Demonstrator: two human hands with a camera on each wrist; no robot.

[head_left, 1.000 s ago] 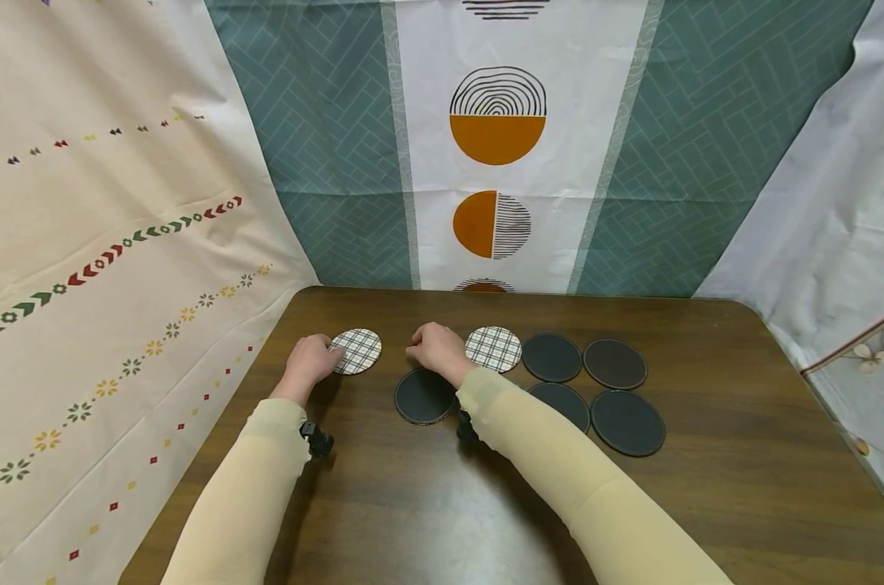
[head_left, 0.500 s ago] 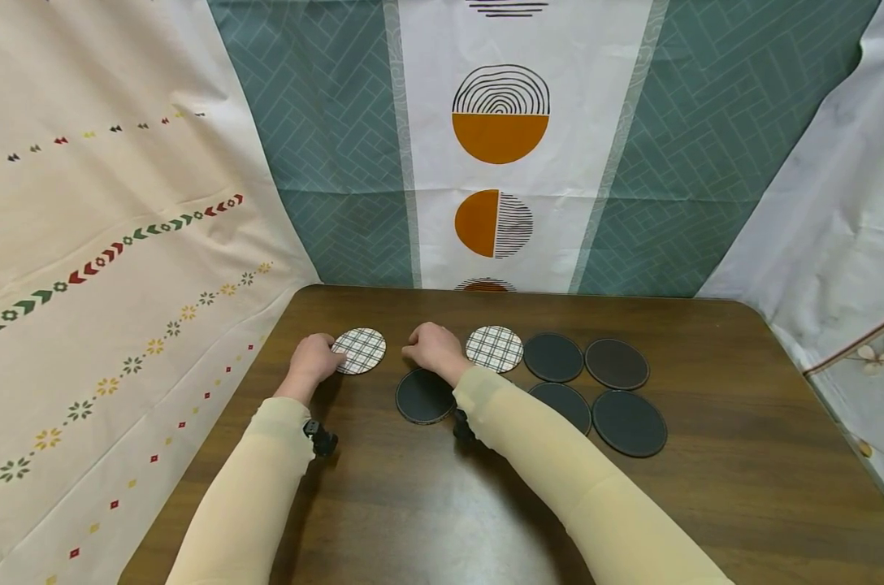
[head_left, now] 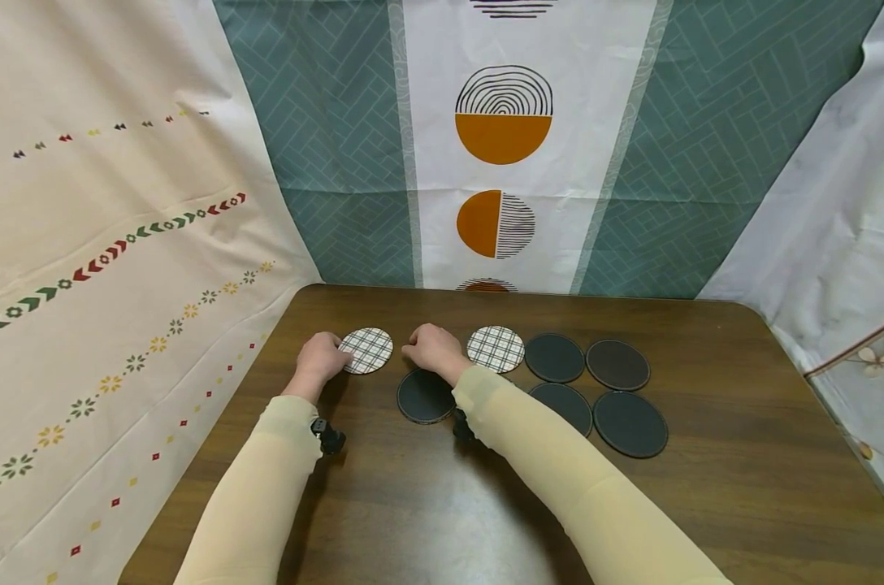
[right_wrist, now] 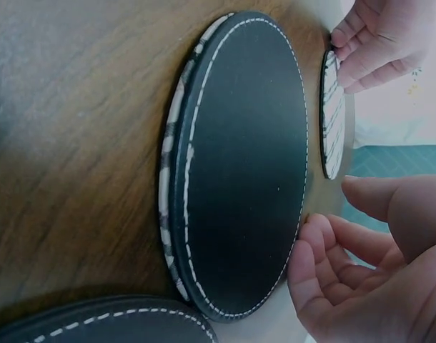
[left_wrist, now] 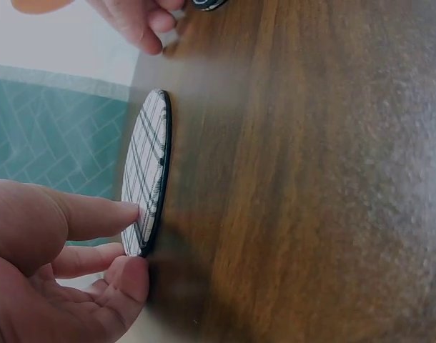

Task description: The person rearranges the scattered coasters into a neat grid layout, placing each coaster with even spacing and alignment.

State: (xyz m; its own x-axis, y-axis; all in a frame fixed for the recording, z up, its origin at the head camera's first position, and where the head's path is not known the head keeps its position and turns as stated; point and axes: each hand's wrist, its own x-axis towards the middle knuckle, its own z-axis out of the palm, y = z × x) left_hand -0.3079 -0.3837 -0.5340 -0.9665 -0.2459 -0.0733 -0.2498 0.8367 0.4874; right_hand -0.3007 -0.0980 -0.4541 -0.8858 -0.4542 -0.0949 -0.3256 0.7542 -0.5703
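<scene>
A round coaster with a white plaid face (head_left: 366, 350) lies at the back left of the table. My left hand (head_left: 321, 358) pinches its left edge, with a finger on the plaid face and the thumb at the rim, as the left wrist view shows. To the right is my right hand (head_left: 435, 351), fingers loosely bent and the thumb apart, with nothing between them. It is just behind a black coaster (right_wrist: 246, 164) with white stitching. Its fingertips (right_wrist: 314, 229) are close to that coaster's edge; whether they touch it I cannot tell.
Another plaid coaster (head_left: 496, 349) lies right of my right hand. Several dark coasters, among them a brownish one (head_left: 617, 364) and a black one (head_left: 630, 424), lie together farther right. The wooden table (head_left: 398, 504) ends at a hanging patterned cloth (head_left: 325, 146).
My left hand has moved slightly right, and the plaid coaster has slid along with it, closer to my right hand. The right hand has stayed nearly still.
</scene>
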